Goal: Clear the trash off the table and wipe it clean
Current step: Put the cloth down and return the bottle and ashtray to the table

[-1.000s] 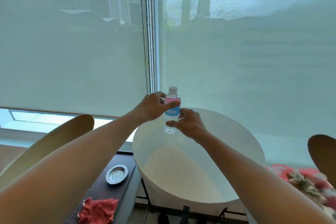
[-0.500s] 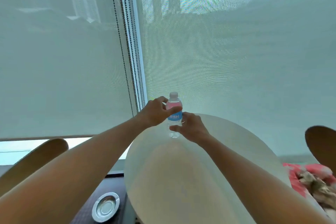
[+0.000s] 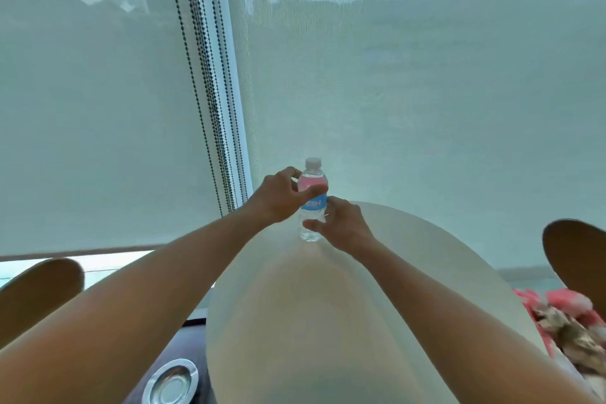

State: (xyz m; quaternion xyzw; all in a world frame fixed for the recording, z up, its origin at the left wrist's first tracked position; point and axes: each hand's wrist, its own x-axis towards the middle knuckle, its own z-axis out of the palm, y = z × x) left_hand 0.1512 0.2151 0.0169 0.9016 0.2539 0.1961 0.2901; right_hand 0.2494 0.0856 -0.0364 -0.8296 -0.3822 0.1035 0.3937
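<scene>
A small clear water bottle (image 3: pixel 313 203) with a white cap and a pink and blue label stands upright at the far edge of the round white table (image 3: pixel 410 256). My left hand (image 3: pixel 278 195) grips its upper part, thumb across the label. My right hand (image 3: pixel 341 225) holds its lower part from the right, fingers curled round it. The bottle's base looks to be on or just above the tabletop; I cannot tell which.
A dark side table (image 3: pixel 183 348) at lower left carries a round metal ashtray (image 3: pixel 170 382). Wooden chair backs show at the left (image 3: pixel 36 295) and right (image 3: pixel 577 256). A pink floral cloth (image 3: pixel 564 315) lies at right. Window blinds with bead chains (image 3: pixel 210 92) stand behind the table.
The view has moved closer to the table and tilted up. Both hands have stayed on the bottle in the same grip at the table's far edge.
</scene>
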